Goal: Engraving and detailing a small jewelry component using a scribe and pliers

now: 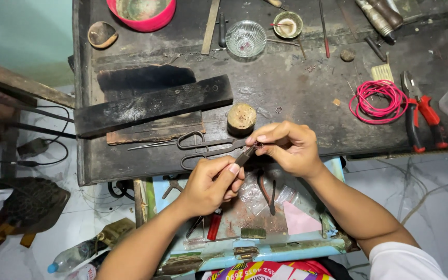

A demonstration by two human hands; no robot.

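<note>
My left hand (211, 184) grips small pliers (245, 155), whose tip points up and right to my right hand (286, 145). The fingertips of my right hand pinch a tiny dark piece (256, 147) right at the jaws of the pliers; it is too small to tell what it is. Both hands hover over the front edge of a dark, scorched workbench (296, 88). Black metal shears (193, 145) lie on the bench just behind my left hand, next to a short round wooden block (241, 117).
A coil of pink wire (378, 101) and red-handled pliers (422, 116) lie at the right. A glass bowl (246, 38), small cup (288, 24), red bowl (141, 13) and files sit at the back. A black charred block (151, 103) lies left. An open drawer (245, 223) with tools is below my hands.
</note>
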